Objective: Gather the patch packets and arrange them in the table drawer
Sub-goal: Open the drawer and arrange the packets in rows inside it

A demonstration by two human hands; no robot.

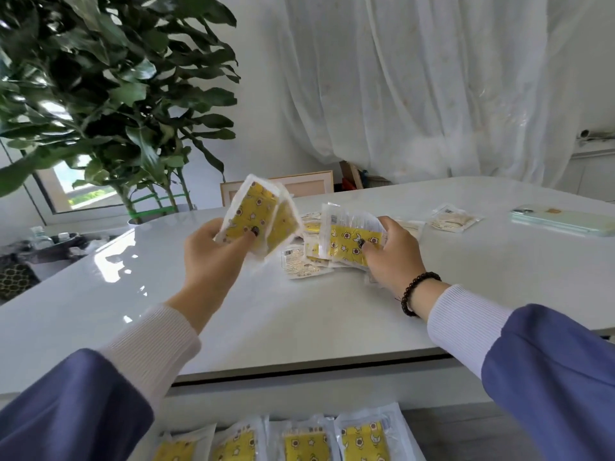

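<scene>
We see the white table (299, 314) filling most of the view, and we place everything else by it. Behind the table's far left corner stands a big leafy plant (109, 81), and behind its far edge hangs a white curtain (416, 81), with a framed picture (309, 183) leaning low between the two. Below the table's near edge the drawer (449, 424) stands open, and a row of four packets (299, 440) lies in it side by side, yellow faces up.

Over the middle of the table our left hand (213, 247) is raised off the surface, fingers and thumb closed around a few yellow packets (256, 217) fanned upward. Our right hand (392, 251), with a dark bead bracelet (416, 292) at the wrist, is lower, just above the tabletop; its thumb presses a bunch of packets (349, 239) against the curled fingers. Under and beside that hand a loose pile of packets (306, 261) lies on the table, some turned pale side up. Toward the table's far right side one pale packet (454, 219) lies apart from the pile, and further right, near the edge, lies a phone (562, 219) in a light case
</scene>
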